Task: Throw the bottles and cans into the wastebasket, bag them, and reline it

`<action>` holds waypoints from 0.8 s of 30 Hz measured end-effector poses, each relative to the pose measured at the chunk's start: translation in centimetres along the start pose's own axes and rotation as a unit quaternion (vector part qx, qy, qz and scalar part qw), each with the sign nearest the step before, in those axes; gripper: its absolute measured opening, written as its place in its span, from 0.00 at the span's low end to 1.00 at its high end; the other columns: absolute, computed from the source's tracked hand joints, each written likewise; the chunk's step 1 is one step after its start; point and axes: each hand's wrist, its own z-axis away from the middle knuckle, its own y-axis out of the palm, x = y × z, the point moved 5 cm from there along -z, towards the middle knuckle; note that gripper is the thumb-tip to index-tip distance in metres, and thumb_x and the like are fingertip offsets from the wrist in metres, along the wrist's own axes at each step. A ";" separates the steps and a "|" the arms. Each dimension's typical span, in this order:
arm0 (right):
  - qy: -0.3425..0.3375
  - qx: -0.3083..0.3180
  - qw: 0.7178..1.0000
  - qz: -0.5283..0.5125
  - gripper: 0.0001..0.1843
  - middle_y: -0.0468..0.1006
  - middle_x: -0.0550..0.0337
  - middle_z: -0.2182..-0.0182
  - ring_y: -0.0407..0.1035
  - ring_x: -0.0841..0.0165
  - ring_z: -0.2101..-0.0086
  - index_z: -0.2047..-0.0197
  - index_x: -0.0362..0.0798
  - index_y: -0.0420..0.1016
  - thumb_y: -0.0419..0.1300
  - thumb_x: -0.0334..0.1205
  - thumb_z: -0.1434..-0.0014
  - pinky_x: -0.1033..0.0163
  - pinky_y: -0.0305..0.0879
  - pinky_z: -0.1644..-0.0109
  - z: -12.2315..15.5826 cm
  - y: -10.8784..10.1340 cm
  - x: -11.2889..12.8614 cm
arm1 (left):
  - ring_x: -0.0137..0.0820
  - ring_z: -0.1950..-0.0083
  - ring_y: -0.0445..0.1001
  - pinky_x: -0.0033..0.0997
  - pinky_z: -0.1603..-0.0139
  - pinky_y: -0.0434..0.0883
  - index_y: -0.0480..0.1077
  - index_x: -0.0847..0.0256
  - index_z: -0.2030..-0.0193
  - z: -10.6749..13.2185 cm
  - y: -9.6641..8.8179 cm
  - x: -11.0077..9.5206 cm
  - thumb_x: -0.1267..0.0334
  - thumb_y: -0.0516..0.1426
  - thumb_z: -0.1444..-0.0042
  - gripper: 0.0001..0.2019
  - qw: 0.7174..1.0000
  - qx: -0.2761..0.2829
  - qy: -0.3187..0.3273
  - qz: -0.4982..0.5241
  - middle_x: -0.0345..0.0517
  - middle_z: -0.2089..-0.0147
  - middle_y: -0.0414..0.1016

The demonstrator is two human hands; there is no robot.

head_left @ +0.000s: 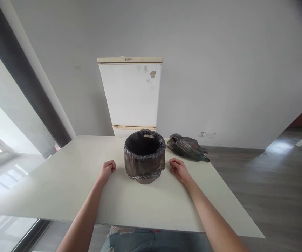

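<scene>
A trash can (145, 181) stands upright on the table between my hands. Its black plastic liner (144, 167) is folded down over the rim and hangs around the outside. To the left of the can, my left hand (108, 171) rests on the tabletop in a fist. My right hand (178, 169) lies to the right of the can with its fingers curled in, and nothing shows in it. Neither hand touches the can. Just beyond my right hand lies a filled black plastic bag (187, 147), bunched up; its contents are hidden.
The pale table (59, 182) reaches from the left window side to its right edge above a grey wooden floor (256, 185). Behind it, a white refrigerator (131, 94) stands against the grey wall (219, 70). A wall socket (207, 134) sits low on the right.
</scene>
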 end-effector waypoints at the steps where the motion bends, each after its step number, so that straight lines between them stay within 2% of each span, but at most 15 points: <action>1: 0.000 0.000 1.000 0.000 0.12 0.69 0.64 0.76 0.60 0.71 0.76 0.67 0.48 0.78 0.72 0.44 0.51 0.63 0.54 0.73 0.0 0.0 0.0 | 0.27 0.77 0.58 0.26 0.74 0.52 0.64 0.59 0.80 0.0 0.0 0.0 0.65 0.50 0.63 0.03 1.000 0.000 0.000 0.000 0.39 0.80 0.64; 19: -0.009 0.007 1.000 0.015 0.12 0.69 0.63 0.75 0.60 0.71 0.75 0.66 0.48 0.78 0.71 0.45 0.50 0.63 0.55 0.72 0.2 0.1 0.3 | 0.27 0.77 0.59 0.26 0.75 0.52 0.64 0.58 0.79 0.1 0.1 -0.2 0.64 0.50 0.62 0.04 1.000 0.008 0.012 -0.020 0.39 0.79 0.65; 24: -0.016 0.020 0.999 0.031 0.13 0.67 0.64 0.75 0.60 0.71 0.75 0.64 0.49 0.76 0.70 0.47 0.47 0.63 0.55 0.72 -0.1 -0.1 0.0 | 0.27 0.78 0.60 0.25 0.76 0.54 0.66 0.59 0.79 0.1 0.3 -0.2 0.65 0.51 0.61 0.04 0.999 0.019 0.015 -0.025 0.40 0.80 0.66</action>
